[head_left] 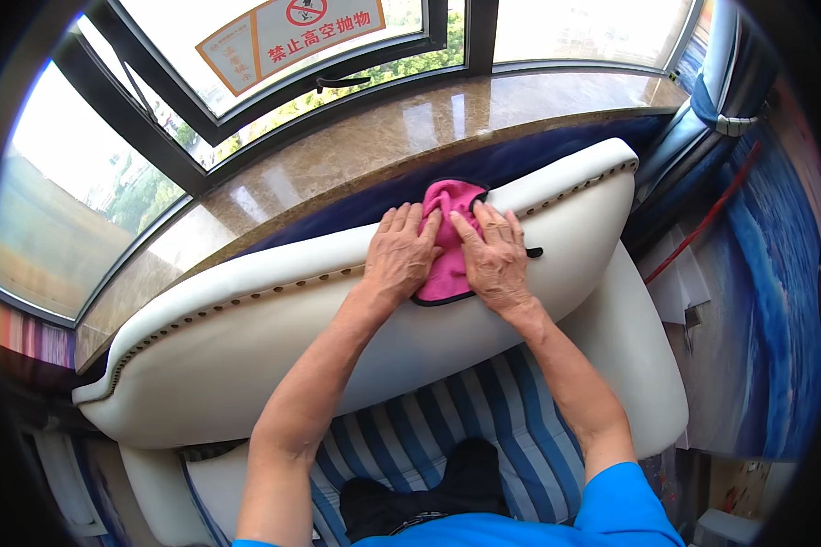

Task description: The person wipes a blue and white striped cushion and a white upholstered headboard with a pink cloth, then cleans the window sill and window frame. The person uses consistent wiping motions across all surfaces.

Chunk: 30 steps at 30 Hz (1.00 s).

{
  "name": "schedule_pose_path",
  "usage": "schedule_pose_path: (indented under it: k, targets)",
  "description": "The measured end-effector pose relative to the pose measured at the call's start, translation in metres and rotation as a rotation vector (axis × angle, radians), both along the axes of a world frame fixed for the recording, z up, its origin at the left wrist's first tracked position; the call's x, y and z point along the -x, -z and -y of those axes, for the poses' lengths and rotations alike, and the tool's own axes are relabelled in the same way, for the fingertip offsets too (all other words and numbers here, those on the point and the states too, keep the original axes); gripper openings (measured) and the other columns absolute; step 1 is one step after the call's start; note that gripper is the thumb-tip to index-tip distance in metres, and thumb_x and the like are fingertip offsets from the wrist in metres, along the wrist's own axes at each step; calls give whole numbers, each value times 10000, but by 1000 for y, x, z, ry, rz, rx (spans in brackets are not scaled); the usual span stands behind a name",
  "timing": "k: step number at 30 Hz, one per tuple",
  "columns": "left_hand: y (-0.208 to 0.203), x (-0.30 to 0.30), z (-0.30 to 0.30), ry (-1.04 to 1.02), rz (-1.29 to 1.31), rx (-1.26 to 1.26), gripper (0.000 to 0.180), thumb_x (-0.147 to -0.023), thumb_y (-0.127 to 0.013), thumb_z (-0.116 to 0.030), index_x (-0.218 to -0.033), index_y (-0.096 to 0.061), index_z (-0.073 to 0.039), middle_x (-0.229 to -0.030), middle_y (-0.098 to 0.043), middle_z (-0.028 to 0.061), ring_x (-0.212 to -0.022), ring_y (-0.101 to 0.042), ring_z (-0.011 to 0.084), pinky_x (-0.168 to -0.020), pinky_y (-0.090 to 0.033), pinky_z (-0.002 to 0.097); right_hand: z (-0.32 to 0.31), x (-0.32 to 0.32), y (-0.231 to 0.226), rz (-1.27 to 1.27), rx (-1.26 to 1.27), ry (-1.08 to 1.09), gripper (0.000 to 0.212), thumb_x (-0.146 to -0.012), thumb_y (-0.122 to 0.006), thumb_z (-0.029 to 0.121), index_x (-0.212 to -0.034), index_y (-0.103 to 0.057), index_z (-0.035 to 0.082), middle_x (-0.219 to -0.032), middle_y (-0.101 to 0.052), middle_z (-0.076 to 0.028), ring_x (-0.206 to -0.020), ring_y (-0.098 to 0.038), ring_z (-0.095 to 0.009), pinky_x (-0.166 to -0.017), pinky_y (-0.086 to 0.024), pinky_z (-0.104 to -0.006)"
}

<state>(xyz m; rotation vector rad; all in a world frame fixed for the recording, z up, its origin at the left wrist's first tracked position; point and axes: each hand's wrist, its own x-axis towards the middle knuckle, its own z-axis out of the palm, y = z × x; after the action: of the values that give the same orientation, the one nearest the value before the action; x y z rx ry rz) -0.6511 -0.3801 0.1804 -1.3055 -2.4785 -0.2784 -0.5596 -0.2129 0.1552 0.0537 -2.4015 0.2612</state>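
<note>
A pink cloth with dark edging lies folded over the top of the white sofa back. My left hand presses on its left side, the thumb on the cloth and the other fingers reaching over the padded rim. From the right, my right hand holds the cloth against the sofa, thumb toward the middle and fingers bent over the top edge. Both hands grip the cloth between them, and it bunches up there. Some of the fingertips and the cloth's far side are hidden behind the rim.
A brown marble windowsill runs behind the sofa, below dark-framed windows with a black handle. Dark studs line the sofa back. Beneath me is a blue-striped seat cushion. A tied blue-grey curtain hangs at the right.
</note>
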Motion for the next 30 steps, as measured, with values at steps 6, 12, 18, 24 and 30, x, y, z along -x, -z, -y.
schedule_pose_path:
  k: [6, 12, 18, 24, 30]
  targets:
    - [-25, -1, 97, -63, -55, 62, 586, -862, -725, -265, -1382, -561, -50, -1397, -546, 225, -1327, -508, 387, -1152, -357, 488, 76, 22, 0, -6, 126, -134, 427, -931, -586, 219, -1337, -615, 92, -1389, -547, -245, -1323, -495, -396, -1166, -307, -517]
    - [-31, -3, 113, -61, -111, 107, 572, -879, -707, -272, -1387, -567, -51, -1407, -535, 250, -1331, -502, 403, -1158, -350, 499, 78, 27, -1, 31, 189, -185, 457, -899, -658, 275, -1331, -621, 134, -1407, -548, -187, -1352, -481, -341, -1184, -293, -502]
    - [-9, -12, 25, 54, -92, 83, 530, -929, -640, -269, -1419, -552, -88, -1417, -519, 278, -1339, -492, 419, -1156, -347, 498, -18, 9, 4, 59, 55, 19, 396, -942, -616, 294, -1314, -645, 163, -1418, -554, -151, -1369, -472, -305, -1188, -267, -531]
    - [14, -9, -96, 101, -41, -60, 509, -945, -604, -261, -1417, -545, -81, -1383, -542, 289, -1312, -516, 435, -1134, -379, 513, -129, -2, 0, 19, -80, 202, 353, -956, -597, 279, -1297, -665, 216, -1424, -556, -141, -1369, -475, -289, -1188, -251, -550]
    - [17, 4, -177, 141, -80, -74, 558, -939, -635, -276, -1423, -511, -27, -1331, -558, 292, -1231, -574, 424, -1049, -465, 478, -194, -1, -4, -28, -109, 256, 404, -948, -627, 351, -1339, -648, 254, -1432, -554, -100, -1374, -465, -257, -1202, -215, -542]
